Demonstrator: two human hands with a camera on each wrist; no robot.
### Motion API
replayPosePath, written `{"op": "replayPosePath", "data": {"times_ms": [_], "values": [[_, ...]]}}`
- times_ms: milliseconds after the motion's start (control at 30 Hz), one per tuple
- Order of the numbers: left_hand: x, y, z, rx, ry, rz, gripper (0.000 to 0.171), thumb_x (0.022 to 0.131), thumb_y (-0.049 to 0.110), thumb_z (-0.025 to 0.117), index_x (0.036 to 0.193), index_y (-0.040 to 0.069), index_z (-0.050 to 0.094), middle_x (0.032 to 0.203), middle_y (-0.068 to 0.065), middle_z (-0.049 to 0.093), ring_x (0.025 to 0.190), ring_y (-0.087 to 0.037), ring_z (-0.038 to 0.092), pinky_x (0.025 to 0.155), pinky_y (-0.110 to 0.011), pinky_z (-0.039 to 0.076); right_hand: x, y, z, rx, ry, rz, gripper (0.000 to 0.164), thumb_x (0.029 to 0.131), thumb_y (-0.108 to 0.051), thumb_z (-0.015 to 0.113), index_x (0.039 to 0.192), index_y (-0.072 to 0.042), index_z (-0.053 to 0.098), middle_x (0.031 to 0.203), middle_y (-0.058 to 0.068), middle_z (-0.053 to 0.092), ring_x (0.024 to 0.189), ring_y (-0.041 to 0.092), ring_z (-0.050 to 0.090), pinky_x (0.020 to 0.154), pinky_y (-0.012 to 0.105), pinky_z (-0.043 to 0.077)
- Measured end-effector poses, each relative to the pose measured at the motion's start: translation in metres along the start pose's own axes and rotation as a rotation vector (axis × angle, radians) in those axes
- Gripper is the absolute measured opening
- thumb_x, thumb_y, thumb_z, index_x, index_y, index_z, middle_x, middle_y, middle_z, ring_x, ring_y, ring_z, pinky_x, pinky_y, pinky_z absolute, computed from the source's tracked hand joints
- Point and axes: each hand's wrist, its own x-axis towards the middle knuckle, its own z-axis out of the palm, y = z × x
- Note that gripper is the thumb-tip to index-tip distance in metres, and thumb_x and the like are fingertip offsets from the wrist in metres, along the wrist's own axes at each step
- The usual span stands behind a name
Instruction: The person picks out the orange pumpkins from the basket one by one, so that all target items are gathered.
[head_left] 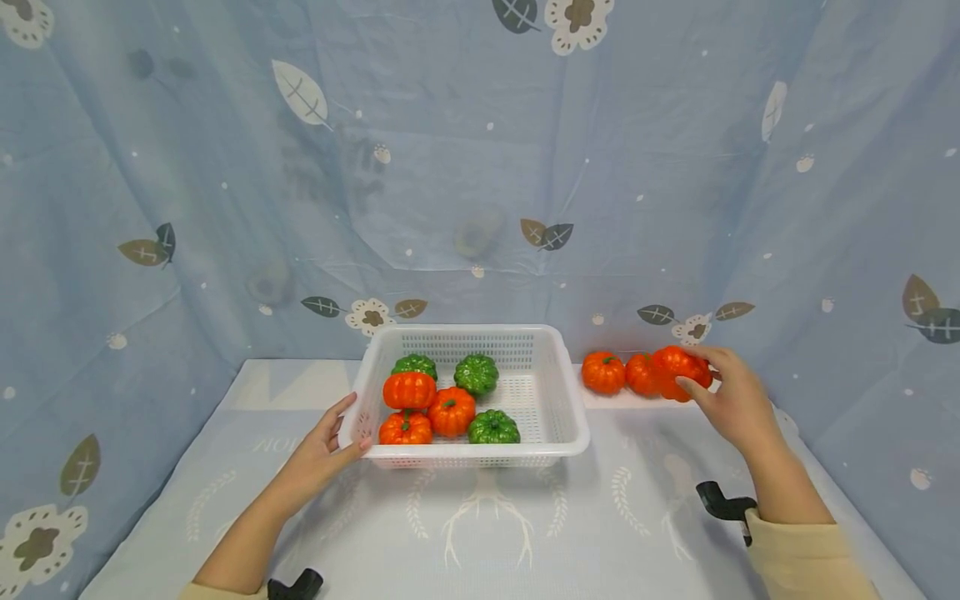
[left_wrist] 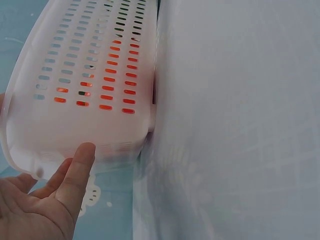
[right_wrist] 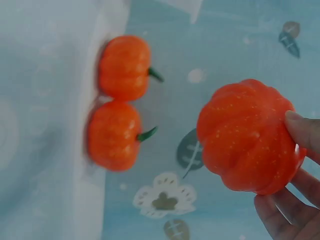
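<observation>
My right hand (head_left: 738,408) pinches a small orange pumpkin (right_wrist: 247,137) between thumb and fingers, at the far right of the table. Beside it in the head view sit two more orange pumpkins (head_left: 603,372), their green stems showing in the right wrist view. My left hand (head_left: 322,458) rests on the near left corner of a white perforated basket (head_left: 564,392), thumb at the front rim, fairly straight fingers along the left side. Inside the basket lie three orange pumpkins (head_left: 452,412) and three green pumpkins (head_left: 493,427), one orange pumpkin (head_left: 409,390) on top of others.
A pale patterned cloth covers the table (head_left: 600,517). Blue curtains (head_left: 465,167) with leaf and flower prints enclose its back and sides. The basket stands near the back, with the loose pumpkins in a row to its right.
</observation>
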Motion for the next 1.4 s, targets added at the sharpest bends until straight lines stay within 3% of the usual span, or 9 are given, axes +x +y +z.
{"op": "replayPosePath", "data": {"times_ms": [267,467,633,900,1167,1400], "values": [[0.0,0.0,-0.001,-0.009,0.002,0.014,0.092,0.093,0.032,0.072,0.161,0.02,0.012,0.16,-0.024,0.027,0.138,-0.042,0.043,0.1,-0.054,0.048,0.005,0.039,0.005,-0.037,0.057,0.054,0.047,0.086,-0.001,0.076,0.128,0.008,0.057,0.127,0.034,0.051,0.111,0.053,0.049,0.09,0.069,0.043],[0.0,0.0,-0.001,-0.027,-0.002,0.029,0.09,0.093,0.029,0.072,0.161,0.019,0.013,0.159,-0.024,0.028,0.137,-0.042,0.043,0.1,-0.052,0.048,0.01,0.068,0.018,-0.082,0.018,0.163,0.048,0.089,-0.003,0.073,0.131,0.009,0.054,0.13,0.035,0.047,0.114,0.054,0.045,0.094,0.071,0.041],[0.0,0.001,0.0,-0.01,0.002,0.015,0.091,0.093,0.031,0.072,0.161,0.02,0.013,0.159,-0.024,0.027,0.137,-0.043,0.043,0.1,-0.052,0.048,0.015,0.083,0.025,-0.11,-0.007,0.179,0.048,0.088,-0.003,0.073,0.13,0.01,0.054,0.129,0.036,0.047,0.114,0.055,0.044,0.096,0.071,0.04],[0.0,0.001,-0.001,-0.011,0.0,0.002,0.092,0.092,0.032,0.072,0.161,0.02,0.013,0.16,-0.024,0.026,0.138,-0.043,0.043,0.1,-0.052,0.048,0.026,0.099,0.035,-0.142,-0.046,0.143,0.042,0.085,-0.001,0.074,0.121,0.013,0.058,0.121,0.037,0.05,0.108,0.055,0.046,0.095,0.07,0.039],[-0.001,0.003,0.0,0.002,0.0,-0.002,0.092,0.093,0.034,0.072,0.162,0.02,0.013,0.16,-0.024,0.026,0.138,-0.043,0.042,0.101,-0.054,0.047,0.025,0.105,0.044,-0.122,-0.104,0.195,0.044,0.086,-0.002,0.074,0.123,0.013,0.057,0.124,0.038,0.048,0.112,0.055,0.045,0.098,0.071,0.037],[0.0,0.003,0.0,-0.006,0.002,0.001,0.091,0.092,0.033,0.072,0.161,0.02,0.014,0.16,-0.023,0.027,0.138,-0.043,0.042,0.1,-0.053,0.048,0.021,0.1,0.044,-0.062,-0.084,0.234,0.034,0.097,-0.012,0.063,0.121,0.011,0.058,0.125,0.036,0.048,0.114,0.053,0.045,0.098,0.068,0.041]]}}
